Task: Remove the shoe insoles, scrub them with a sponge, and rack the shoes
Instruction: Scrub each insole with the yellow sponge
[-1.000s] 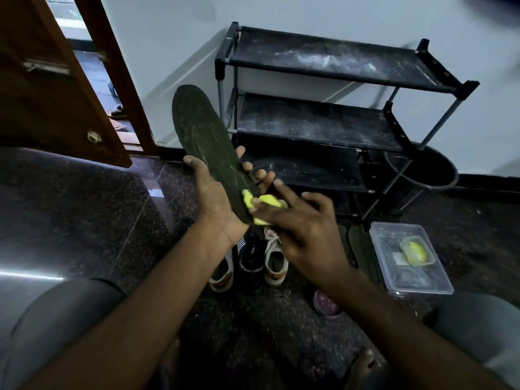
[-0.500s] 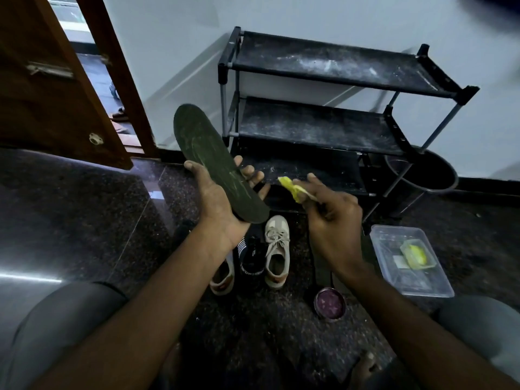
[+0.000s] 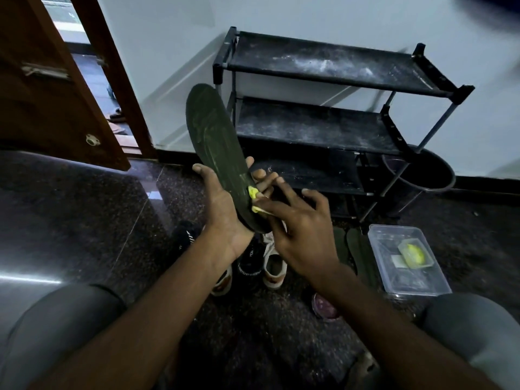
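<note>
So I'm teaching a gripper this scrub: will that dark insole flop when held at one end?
Probably only slightly: the insole stands nearly straight above the left hand. Likely light, since one hand bears it. The sponge may bend it.

Scene is reading dim overall — daylight is entering through the doorway point(image 3: 84, 68) upper left. Polished floor point(image 3: 84, 220) is throwing a bright glare streak at left. Rack point(image 3: 323, 125) is casting diagonal shadows on the wall point(image 3: 309, 18). Wide-angle bending and blur are showing at the edges — upper-right corner is smearing dark.
</note>
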